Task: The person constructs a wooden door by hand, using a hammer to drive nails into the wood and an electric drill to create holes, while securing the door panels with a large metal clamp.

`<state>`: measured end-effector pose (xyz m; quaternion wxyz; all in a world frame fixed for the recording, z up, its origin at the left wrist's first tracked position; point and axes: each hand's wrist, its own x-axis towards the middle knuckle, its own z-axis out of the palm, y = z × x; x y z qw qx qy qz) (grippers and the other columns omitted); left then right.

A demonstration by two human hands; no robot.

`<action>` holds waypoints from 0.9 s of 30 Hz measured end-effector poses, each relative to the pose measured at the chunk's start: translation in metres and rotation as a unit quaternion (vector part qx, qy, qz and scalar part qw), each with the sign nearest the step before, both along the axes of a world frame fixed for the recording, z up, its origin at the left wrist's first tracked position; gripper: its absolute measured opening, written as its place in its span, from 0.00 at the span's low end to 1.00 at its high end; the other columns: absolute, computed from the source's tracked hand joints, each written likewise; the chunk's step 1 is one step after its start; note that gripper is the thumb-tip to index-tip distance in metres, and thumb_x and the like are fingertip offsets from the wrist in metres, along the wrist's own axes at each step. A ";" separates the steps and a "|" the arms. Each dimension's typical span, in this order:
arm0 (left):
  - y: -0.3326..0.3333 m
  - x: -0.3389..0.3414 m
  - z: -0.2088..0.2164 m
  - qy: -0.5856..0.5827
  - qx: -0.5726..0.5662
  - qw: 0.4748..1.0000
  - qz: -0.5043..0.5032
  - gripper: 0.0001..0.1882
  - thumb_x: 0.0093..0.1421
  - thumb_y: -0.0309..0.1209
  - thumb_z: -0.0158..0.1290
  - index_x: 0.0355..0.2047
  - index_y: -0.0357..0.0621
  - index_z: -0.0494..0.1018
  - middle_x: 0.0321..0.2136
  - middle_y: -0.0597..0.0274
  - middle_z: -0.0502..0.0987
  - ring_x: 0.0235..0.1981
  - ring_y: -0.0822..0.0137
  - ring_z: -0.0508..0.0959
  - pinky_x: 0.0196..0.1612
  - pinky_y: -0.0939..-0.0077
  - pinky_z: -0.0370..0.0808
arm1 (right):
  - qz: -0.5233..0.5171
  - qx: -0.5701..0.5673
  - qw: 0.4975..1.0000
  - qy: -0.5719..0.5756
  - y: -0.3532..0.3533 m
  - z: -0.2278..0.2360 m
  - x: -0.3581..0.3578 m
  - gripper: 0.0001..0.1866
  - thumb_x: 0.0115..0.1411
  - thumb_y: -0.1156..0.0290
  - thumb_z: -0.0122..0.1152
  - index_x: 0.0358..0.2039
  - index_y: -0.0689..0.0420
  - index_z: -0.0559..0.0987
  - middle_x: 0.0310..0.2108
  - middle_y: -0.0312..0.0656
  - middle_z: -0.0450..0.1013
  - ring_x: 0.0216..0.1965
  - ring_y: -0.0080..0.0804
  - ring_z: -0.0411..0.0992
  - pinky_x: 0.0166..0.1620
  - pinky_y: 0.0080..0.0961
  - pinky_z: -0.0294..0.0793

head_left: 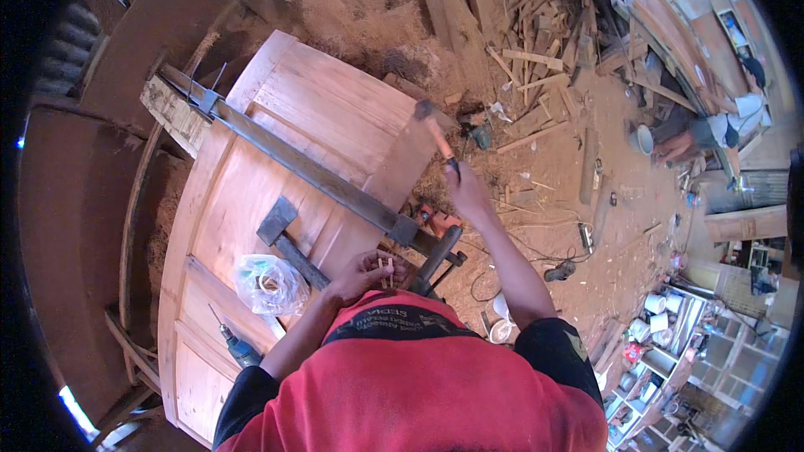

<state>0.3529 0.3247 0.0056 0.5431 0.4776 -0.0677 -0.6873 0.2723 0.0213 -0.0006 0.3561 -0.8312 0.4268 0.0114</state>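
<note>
My right hand [471, 192] is closed round the dark grip of a hammer [440, 139], held out beyond the right edge of a wooden door [335, 105]. Its head is slightly blurred. Close to my body, my left hand [366, 274] pinches a few small, thin wooden pegs [384, 271] between its fingers. A long metal bar clamp [293, 155] spans the panelled door. Beside my left forearm lie a dark, block-headed mallet [278, 220] and a clear plastic bag [270, 286] with contents I cannot make out. A blue drill [239, 346] with a long bit rests lower left.
Scrap wood [544, 50] and sawdust [335, 0] cover the ground ahead. An orange power tool [439, 222] and cables lie right of the door. Another person [724, 130] sits at the far right. Shelves with containers [657, 326] stand at lower right; curved dark boards [75, 192] at left.
</note>
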 end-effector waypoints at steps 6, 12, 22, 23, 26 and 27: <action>-0.001 0.024 -0.017 0.000 0.087 0.996 0.018 0.18 0.67 0.28 0.54 0.56 0.43 0.69 0.41 0.58 0.80 0.42 0.66 0.81 0.46 0.71 0.80 | 0.027 -0.154 0.972 -0.176 0.005 -0.029 -0.018 0.15 0.68 0.58 0.51 0.40 0.58 0.69 0.20 0.61 0.73 0.24 0.67 0.72 0.27 0.59 0.68; -0.019 0.082 0.002 -0.052 -0.005 0.975 0.214 0.23 0.64 0.25 0.56 0.60 0.45 0.67 0.41 0.60 0.79 0.41 0.66 0.81 0.44 0.72 0.79 | 0.027 -0.114 0.977 -0.179 0.012 -0.007 -0.004 0.16 0.69 0.56 0.51 0.42 0.58 0.69 0.22 0.60 0.74 0.26 0.66 0.74 0.29 0.59 0.70; -0.016 0.229 -0.004 -0.289 0.135 0.863 0.391 0.08 0.63 0.33 0.60 0.37 0.43 0.77 0.32 0.68 0.78 0.24 0.82 0.70 0.27 0.86 0.65 | 0.055 -0.097 0.993 -0.041 -0.010 -0.052 -0.020 0.14 0.69 0.60 0.52 0.41 0.59 0.69 0.27 0.61 0.74 0.32 0.66 0.74 0.32 0.57 0.68; -0.012 0.246 -0.018 -0.322 0.122 0.840 0.419 0.08 0.63 0.34 0.60 0.36 0.42 0.78 0.31 0.68 0.78 0.24 0.81 0.70 0.26 0.85 0.66 | 0.090 -0.112 0.990 0.002 -0.016 -0.051 -0.019 0.14 0.69 0.59 0.52 0.41 0.59 0.69 0.27 0.60 0.74 0.32 0.66 0.74 0.31 0.57 0.68; -0.004 0.332 -0.069 -0.527 0.104 0.709 0.457 0.12 0.63 0.35 0.60 0.36 0.36 0.80 0.27 0.65 0.79 0.24 0.75 0.74 0.28 0.81 0.71 | 0.145 -0.124 0.981 -0.028 -0.018 -0.018 0.007 0.15 0.69 0.59 0.51 0.40 0.59 0.69 0.26 0.59 0.74 0.31 0.65 0.74 0.30 0.55 0.68; -0.004 0.358 -0.081 -0.563 0.104 0.670 0.472 0.13 0.62 0.35 0.60 0.37 0.35 0.81 0.28 0.63 0.80 0.26 0.73 0.76 0.31 0.80 0.73 | 0.143 -0.119 0.979 -0.079 -0.008 -0.007 0.014 0.14 0.70 0.59 0.51 0.40 0.59 0.69 0.25 0.58 0.74 0.29 0.64 0.74 0.29 0.53 0.68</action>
